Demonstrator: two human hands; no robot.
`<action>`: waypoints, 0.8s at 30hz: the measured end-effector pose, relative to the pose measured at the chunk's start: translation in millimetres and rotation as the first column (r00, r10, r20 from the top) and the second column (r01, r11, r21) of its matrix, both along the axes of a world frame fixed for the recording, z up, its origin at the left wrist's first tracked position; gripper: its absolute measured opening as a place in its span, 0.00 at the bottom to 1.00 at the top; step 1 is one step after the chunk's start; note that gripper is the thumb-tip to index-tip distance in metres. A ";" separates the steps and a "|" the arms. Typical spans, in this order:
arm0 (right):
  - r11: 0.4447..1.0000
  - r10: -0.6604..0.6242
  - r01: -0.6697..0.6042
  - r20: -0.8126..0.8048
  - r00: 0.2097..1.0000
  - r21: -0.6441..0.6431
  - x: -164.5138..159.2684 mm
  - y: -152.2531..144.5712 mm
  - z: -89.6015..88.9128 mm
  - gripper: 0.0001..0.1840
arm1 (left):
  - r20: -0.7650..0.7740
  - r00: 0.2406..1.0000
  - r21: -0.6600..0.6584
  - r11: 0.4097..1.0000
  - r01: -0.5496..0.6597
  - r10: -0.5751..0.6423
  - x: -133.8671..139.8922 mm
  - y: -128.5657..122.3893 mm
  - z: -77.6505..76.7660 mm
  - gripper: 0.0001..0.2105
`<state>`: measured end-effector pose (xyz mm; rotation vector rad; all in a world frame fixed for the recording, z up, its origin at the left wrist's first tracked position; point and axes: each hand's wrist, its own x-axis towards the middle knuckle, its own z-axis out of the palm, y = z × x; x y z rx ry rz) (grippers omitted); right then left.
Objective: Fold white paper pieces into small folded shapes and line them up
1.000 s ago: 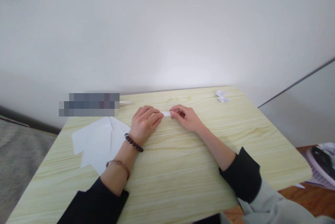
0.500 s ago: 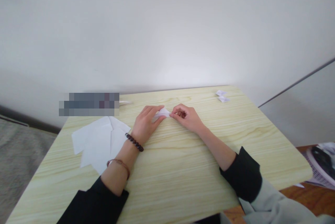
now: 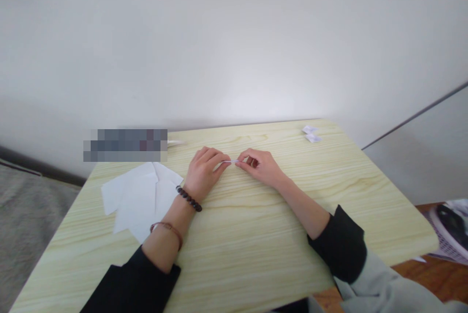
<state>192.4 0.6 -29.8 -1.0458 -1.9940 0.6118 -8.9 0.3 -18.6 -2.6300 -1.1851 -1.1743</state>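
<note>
A small folded piece of white paper is seen nearly edge-on, as a thin strip between my hands over the middle of the table. My left hand pinches its left end between thumb and fingers; most of that end is hidden. The right end is pinched by the thumb and forefinger of my right hand, whose other fingers are curled in. Loose white paper sheets lie overlapping to the left of my left forearm.
Two small folded white paper pieces sit at the table's back right. A blurred-out block stands at the back left, before the white wall. Beyond the table's right edge, a pink basket rests on the floor.
The folded paper has turned from showing its white face to nearly edge-on. Both hands have stayed about in place and still pinch it.
</note>
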 end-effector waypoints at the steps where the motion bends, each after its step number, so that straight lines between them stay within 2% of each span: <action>1: 1.000 0.000 0.000 0.001 1.000 0.005 -0.1 0.1 0.0 0.08 | -0.012 1.000 0.003 1.000 -0.005 0.005 -0.2 0.1 -0.2 0.05; 8: 0.999 -0.015 0.015 0.002 1.000 0.032 -0.2 -1.3 2.5 0.07 | -0.033 0.998 0.054 0.997 -0.051 0.052 0.5 0.0 -0.5 0.04; 12: 0.999 -0.026 0.029 -0.053 0.998 0.043 0.2 -0.2 1.3 0.09 | -0.009 0.999 -0.019 0.999 -0.041 0.040 1.8 -1.2 -0.2 0.04; 16: 0.986 -0.065 0.081 -0.111 0.992 0.143 0.3 1.2 0.3 0.07 | 0.025 0.999 -0.071 0.997 -0.042 0.044 2.5 -2.5 -0.4 0.05; 19: 0.973 -0.028 0.048 -0.088 0.996 0.226 -0.4 1.7 -0.2 0.08 | 0.043 0.998 -0.095 0.995 -0.038 0.042 2.9 -2.9 -0.6 0.05; 24: 0.958 -0.015 0.032 -0.060 0.998 0.286 -1.4 3.3 -3.0 0.07 | 0.090 0.996 -0.123 0.992 0.008 0.003 3.5 -3.2 0.6 0.06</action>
